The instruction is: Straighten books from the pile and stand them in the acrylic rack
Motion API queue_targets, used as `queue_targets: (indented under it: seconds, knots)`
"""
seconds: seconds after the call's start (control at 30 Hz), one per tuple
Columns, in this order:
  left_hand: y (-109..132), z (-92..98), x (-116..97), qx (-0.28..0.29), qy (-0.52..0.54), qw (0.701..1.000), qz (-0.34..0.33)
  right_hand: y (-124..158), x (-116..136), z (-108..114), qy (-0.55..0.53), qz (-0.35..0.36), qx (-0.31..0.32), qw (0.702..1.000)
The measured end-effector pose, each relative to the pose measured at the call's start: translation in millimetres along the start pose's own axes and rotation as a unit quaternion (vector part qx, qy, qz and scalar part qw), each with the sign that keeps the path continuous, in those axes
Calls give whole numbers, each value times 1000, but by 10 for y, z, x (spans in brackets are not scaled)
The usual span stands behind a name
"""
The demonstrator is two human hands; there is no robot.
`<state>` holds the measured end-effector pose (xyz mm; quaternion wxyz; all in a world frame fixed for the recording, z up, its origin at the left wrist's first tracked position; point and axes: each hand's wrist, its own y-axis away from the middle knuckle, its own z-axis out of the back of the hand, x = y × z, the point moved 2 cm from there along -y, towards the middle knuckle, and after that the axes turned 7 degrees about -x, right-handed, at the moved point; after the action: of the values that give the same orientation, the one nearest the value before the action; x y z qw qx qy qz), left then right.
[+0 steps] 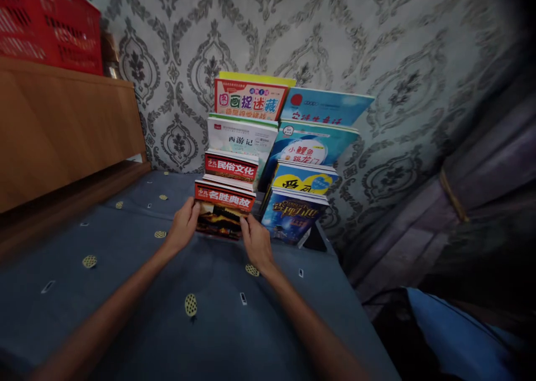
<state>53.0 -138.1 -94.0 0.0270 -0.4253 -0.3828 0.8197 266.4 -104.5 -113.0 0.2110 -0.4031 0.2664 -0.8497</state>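
Note:
Between my hands stands a book with a red title band (224, 211) and a dark picture below it, at the front of the left row of books. My left hand (183, 225) grips its left edge with the fingers behind. On its right edge my right hand (256, 240) closes, thumb on the cover. Behind it rise another red-topped book (231, 169), a pale green book (240, 137) and an orange-red picture book (249, 99). Beside them in the right row are a dark blue book (293, 216), a yellow-and-blue book (305, 179) and larger blue books (316, 141).
The books stand on a dark blue cloth (154, 308) printed with yellow fruit shapes. At the left is a wooden cabinet (67, 130) with a red plastic basket (71, 35) on top. Patterned wallpaper (188, 52) lies behind, and a tied grey curtain (414, 230) hangs at the right.

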Motion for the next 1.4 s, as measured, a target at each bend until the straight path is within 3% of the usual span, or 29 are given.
queue_targets:
  seconds: [0.2,0.37,0.87,1.03,1.4]
  knots:
    - [-180,-30,-293,-56,38,994,-83,-134,105,169,-49,59,-85,993]
    - [-247,-63,-385,-64,45,991,-110,-167,87,231,-66,75,-85,991]
    - [-202,-190,-4,-40,26,996,-71,-180,-158,69,-78,82,6,994]
    - [-263,-230,74,-44,11,997,-69,-209,-167,113,-51,69,-24,996]
    - [-345,-247,186,-48,24,996,-69,-240,-137,114,-115,58,-47,991]
